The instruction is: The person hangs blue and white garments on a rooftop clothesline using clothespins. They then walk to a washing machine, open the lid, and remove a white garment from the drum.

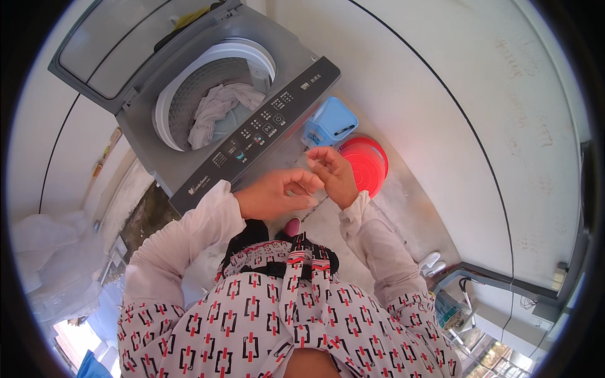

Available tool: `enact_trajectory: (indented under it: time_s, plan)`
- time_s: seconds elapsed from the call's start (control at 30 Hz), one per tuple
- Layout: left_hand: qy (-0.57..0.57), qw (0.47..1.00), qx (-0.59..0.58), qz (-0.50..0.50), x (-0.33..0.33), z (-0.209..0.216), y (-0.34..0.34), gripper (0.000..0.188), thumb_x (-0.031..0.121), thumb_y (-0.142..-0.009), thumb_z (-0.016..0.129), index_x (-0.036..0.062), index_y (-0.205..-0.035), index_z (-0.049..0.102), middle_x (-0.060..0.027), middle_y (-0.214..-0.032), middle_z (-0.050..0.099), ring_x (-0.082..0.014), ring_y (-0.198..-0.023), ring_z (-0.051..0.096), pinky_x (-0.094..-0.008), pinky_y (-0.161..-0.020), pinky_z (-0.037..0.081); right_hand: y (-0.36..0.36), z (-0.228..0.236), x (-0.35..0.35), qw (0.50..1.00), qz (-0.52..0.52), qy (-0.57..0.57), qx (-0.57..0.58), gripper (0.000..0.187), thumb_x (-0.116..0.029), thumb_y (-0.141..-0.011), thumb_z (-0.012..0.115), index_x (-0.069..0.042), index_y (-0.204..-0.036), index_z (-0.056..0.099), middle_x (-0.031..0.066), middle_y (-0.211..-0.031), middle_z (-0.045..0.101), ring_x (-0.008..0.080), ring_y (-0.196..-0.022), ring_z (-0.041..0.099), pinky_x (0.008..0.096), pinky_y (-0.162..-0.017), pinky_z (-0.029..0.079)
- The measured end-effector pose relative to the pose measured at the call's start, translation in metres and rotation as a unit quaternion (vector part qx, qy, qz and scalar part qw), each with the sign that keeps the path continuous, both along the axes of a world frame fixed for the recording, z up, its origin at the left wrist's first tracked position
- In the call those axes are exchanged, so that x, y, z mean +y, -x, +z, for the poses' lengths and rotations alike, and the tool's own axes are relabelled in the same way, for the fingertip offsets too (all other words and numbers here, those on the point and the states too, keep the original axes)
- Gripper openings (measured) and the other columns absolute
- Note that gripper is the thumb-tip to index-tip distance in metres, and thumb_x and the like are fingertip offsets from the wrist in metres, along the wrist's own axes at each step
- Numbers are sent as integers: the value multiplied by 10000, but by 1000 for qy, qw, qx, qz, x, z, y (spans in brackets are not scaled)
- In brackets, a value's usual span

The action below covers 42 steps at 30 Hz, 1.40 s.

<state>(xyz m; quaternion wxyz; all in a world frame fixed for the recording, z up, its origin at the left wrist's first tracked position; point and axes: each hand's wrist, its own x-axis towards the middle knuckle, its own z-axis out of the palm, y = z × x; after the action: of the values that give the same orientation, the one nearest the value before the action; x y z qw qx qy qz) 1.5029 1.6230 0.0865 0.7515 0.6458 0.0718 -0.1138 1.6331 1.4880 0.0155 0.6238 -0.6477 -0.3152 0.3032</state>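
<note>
While both hands meet, left hand (pixel 274 194), right hand (pixel 334 174), washing machine (pixel 189 88)

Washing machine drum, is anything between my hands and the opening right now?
Nothing visible blocks it. The lid is raised, the drum is open with pale laundry inside, and only the control panel lies between it and the left hand and right hand.

both forearms raised, sleeved; left hand (pixel 277 194) fingers curled; right hand (pixel 335 174) pinching, fingertips touching left's

Bright daylight, soft shadows, fisheye-bent edges, dark rim
</note>
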Motion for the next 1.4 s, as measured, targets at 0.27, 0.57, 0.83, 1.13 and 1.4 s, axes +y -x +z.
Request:
enact_trajectory:
  time_s: [0.27, 0.57, 0.83, 1.13, 1.4]
  plan:
    - [-240, 925, 128, 264, 222, -29, -24, 343, 237, -844, 622, 95, -1150, 566, 34, -876, 598, -65, -740, 550, -221, -639, 427, -6, -37, -74, 963, -122, 136, 196, 165, -176, -885, 593, -61, -1003, 590, 17, -878, 614, 77, -666, 517, 216, -601, 415]
    - [-354, 880, 304, 89, 355, -296, -47, 373, 215, -754, 729, 72, -1081, 620, -57, -830, 637, -171, -635, 575, -320, -572, 466, -14, -66, -51, 931, -161, 241, 221, 136, -142, -893, 589, -46, -990, 589, 33, -855, 615, 81, -662, 526, 210, -591, 417]
    - [-273, 869, 390, -134, 269, -420, -73, 917, 552, -671, 700, 75, -1381, 370, -178, -1302, 471, -325, -1111, 486, -397, -918, 405, -29, -68, -10, 911, -176, 298, 222, 134, -122, -893, 591, -35, -996, 587, 32, -859, 614, 82, -680, 534, 208, -606, 421]
    - [-394, 824, 384, -136, 195, -464, -99, 778, 516, -781, 613, 68, -1367, 367, -213, -1264, 510, -364, -1171, 482, -412, -997, 374, -13, -74, -4, 890, -210, 323, 245, 149, -133, -885, 607, -36, -997, 594, 33, -860, 622, 81, -679, 544, 204, -609, 423]
    - [-357, 907, 198, -107, 310, -461, -57, 436, 397, -862, 583, 29, -1096, 601, -136, -952, 655, -287, -913, 607, -356, -800, 455, -23, -72, -3, 909, -169, 310, 224, 143, -122, -899, 586, -30, -1007, 588, 27, -860, 614, 83, -711, 536, 215, -643, 441]
